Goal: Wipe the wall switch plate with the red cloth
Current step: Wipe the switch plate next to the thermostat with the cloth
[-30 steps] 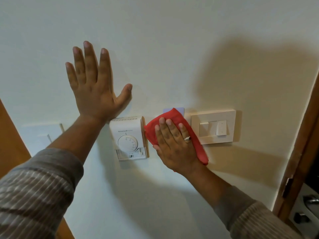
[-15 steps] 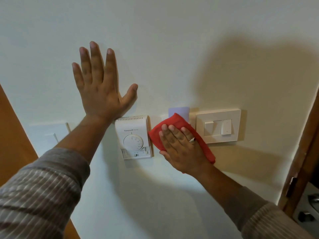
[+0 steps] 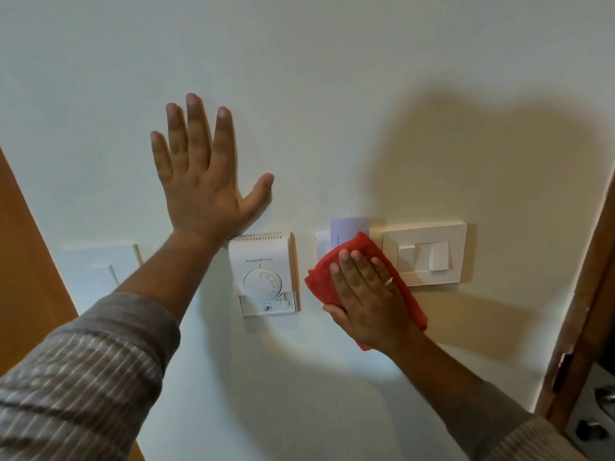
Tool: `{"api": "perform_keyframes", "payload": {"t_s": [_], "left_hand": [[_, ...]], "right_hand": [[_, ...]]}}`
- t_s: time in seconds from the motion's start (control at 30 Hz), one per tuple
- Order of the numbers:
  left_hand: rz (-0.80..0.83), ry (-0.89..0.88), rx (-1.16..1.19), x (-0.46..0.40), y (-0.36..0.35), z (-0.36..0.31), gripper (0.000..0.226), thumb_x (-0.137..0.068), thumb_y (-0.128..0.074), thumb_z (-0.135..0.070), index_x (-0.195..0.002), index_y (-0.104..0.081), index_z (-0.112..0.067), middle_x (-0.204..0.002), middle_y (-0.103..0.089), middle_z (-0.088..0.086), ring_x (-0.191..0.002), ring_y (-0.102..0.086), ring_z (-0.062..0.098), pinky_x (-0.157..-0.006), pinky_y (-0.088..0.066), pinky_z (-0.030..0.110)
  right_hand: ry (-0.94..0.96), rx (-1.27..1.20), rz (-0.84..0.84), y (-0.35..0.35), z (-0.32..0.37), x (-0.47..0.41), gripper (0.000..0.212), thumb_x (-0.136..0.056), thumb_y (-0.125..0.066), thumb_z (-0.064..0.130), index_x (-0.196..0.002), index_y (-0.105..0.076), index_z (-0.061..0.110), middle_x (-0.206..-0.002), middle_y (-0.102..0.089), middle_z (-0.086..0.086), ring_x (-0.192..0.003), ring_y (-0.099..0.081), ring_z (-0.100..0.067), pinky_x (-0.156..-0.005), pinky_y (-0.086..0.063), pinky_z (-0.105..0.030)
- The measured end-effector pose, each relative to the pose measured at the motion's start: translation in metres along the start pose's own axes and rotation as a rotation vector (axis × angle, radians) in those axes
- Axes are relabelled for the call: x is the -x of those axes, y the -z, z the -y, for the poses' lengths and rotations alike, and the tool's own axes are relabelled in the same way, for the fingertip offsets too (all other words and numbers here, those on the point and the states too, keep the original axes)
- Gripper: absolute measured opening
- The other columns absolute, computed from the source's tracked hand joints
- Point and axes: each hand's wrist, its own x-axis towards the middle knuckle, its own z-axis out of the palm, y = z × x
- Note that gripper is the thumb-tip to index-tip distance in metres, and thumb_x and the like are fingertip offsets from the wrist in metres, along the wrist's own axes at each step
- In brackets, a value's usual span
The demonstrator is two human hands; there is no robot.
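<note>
The switch plate sits on the wall at right, near the door frame, with 2 rockers showing on its face. Most of it is bare; only its lower left corner appears overlapped by the cloth.

The cloth is bunched into a red pad pressed flat to the wall just left of the plate. The right hand lies on top of it, palm down, fingers together and pointing up; nothing is pinched, the cloth is simply trapped between the flat open palm and the wall. That suits wiping: a broad palm spreads pressure and lets the pad slide. The pad mostly covers a white card holder with a pale card standing in its top, so the wiping is probably on that fitting or between it and the plate, and the plate itself likely remains to be covered.

Left of the holder is a thermostat with a round dial. Above it the left hand is spread wide and empty against the bare wall, fingers up, apparently as a brace while leaning in. Both sleeves are striped grey.

A sweep rightward could flip a rocker if pressed hard.
</note>
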Motion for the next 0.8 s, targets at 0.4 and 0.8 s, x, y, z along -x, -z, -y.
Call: {"api": "perform_keyframes", "payload": {"t_s": [0.4,0.8], "left_hand": [[-0.015,0.009,-0.017,0.0,-0.002,0.0,0.092,-0.093,-0.039,-0.072,-0.16,-0.024,-0.011,-0.164,-0.022,0.029,-0.152,-0.019,0.051,-0.122,-0.01,0.064],[0.025,0.018,0.0,0.001,0.004,-0.001,0.093,-0.094,-0.037,-0.073,-0.161,-0.02,-0.01,-0.166,-0.019,0.029,-0.153,-0.016,0.05,-0.123,-0.009,0.064]], "right_hand": [[-0.095,-0.062,0.048,0.004,0.012,-0.004,0.074,-0.102,-0.041,0.049,-0.155,-0.017,0.003,-0.161,-0.018,-0.02,-0.152,-0.007,-0.033,-0.124,-0.007,-0.049],[-0.202,-0.093,0.09,0.004,0.025,0.014,0.079,-0.101,-0.038,0.055,-0.156,-0.013,0.003,-0.165,-0.007,-0.017,-0.152,-0.008,-0.035,-0.124,-0.008,-0.049]]}}
